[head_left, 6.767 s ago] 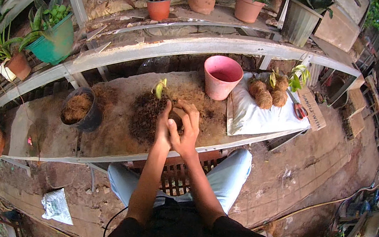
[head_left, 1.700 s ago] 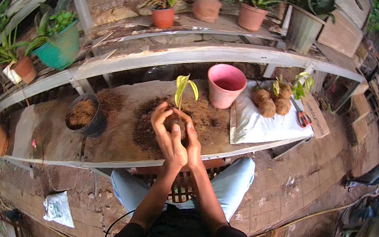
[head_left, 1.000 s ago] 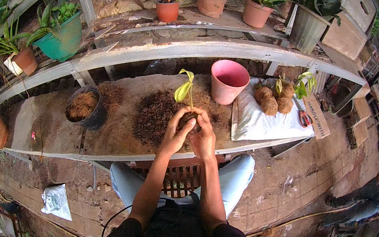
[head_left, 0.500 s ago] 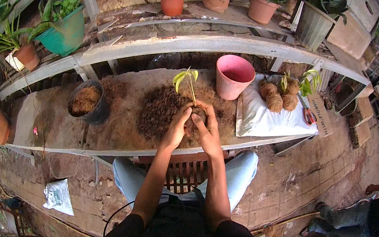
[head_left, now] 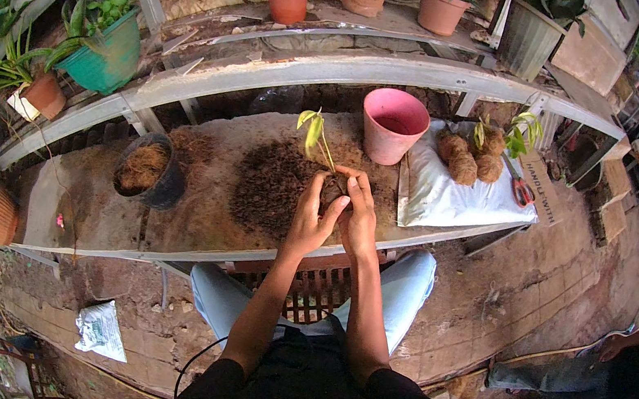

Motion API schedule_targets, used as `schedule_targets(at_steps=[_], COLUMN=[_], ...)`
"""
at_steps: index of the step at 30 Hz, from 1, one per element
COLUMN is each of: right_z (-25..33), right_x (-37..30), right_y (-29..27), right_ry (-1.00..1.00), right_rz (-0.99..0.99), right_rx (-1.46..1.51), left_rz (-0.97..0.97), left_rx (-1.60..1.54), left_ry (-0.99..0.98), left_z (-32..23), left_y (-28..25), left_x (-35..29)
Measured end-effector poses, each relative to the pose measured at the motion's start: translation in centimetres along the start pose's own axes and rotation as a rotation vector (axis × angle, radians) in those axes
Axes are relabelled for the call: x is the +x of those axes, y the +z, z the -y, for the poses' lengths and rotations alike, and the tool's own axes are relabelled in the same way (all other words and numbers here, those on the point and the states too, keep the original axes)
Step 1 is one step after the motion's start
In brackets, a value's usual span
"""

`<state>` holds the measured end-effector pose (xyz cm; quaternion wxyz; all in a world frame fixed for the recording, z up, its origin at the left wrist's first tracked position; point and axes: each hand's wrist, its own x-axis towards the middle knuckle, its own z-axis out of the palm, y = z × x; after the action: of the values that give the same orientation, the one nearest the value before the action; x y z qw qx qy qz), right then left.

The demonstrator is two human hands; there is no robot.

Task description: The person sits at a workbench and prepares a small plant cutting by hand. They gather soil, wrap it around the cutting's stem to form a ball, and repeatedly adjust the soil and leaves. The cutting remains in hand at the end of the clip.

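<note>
A small seedling with a few yellow-green leaves rises from a dark root ball, which is mostly hidden between my palms. My left hand cups the ball from the left and my right hand wraps it from the right, thumbs on the near side. Both hands are closed around it above the table's front part. Just left of them lies a heap of dark crumbly soil. A pink pot stands behind my right hand.
At left stands a black pot with brown fibre. On the right, a white sack carries several fibre-wrapped root balls, beside scissors and cardboard. Potted plants line the back shelf. Another person is at lower right.
My hands have turned slightly around the root ball, and my thumbs have shifted. The seedling's leaves have swung a little right. The person at lower right has moved.
</note>
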<state>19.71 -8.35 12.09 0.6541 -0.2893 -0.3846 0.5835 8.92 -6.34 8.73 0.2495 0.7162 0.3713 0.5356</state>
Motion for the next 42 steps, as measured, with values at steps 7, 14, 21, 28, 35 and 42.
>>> schedule_targets(at_steps=[7, 14, 21, 28, 35, 42], right_z=[1.0, -1.3, -1.7, -2.0, -2.5, -3.3], right_x=[-0.5, 0.2, 0.3, 0.6, 0.6, 0.6], right_y=[1.0, -0.6, -1.8, -2.1, -1.5, -0.7], right_ry=[0.077, 0.068, 0.194, 0.134, 0.127, 0.01], right_rz=[0.046, 0.04, -0.016, -0.08, -0.078, -0.183], right_rx=[0.17, 0.298, 0.289, 0.193, 0.162, 0.078], left_rz=[0.198, 0.114, 0.193, 0.187, 0.372, 0.228], left_rx=[-0.478, -0.531, -0.605, -0.585, -0.415, -0.389], left_ry=[-0.46, -0.361, -0.402, -0.343, -0.461, -0.287], left_z=[-0.5, -0.6, -1.7, -1.4, -0.5, -0.6], left_y=[-2.2, -3.0, -3.1, -3.0, -3.3, -1.2], left_x=[0.2, 1.1, 1.2, 1.3, 0.7, -0.4])
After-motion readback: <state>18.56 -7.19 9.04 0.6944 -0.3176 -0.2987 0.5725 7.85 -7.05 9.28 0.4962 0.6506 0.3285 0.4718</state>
